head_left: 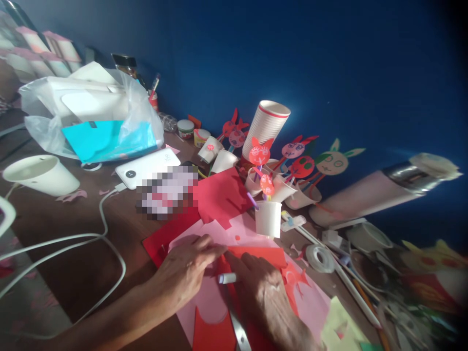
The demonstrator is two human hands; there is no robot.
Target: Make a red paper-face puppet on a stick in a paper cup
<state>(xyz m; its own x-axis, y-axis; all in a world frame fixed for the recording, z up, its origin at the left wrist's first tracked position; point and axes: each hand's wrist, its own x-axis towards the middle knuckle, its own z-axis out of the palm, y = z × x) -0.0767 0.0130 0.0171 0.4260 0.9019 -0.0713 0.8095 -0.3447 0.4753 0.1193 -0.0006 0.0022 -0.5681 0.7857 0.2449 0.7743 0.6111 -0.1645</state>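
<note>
My left hand [193, 265] reaches in from the left, thumb and fingers pressed together at the edge of a piece of orange-red paper [270, 254]. My right hand [259, 290] meets it from the right, fingers curled over the same paper; the fingertips of both hands nearly touch. Below my hands lie pink sheets [190, 312]. A white-capped pen [227, 278] shows between the hands. Near it lie scissors [239, 334], partly hidden, and a red sheet [210, 331] with a pink rounded piece on it. Red cut-outs [296, 280] lie beside my right hand.
A white paper cup [268, 220] with a red paper face stands ahead, several similar cups behind it. A tall cup stack [268, 122] leans there. A power bank [148, 168] with a white cable, a plastic bag [146, 112], a tape roll [320, 258] and a flask [369, 190] surround the papers.
</note>
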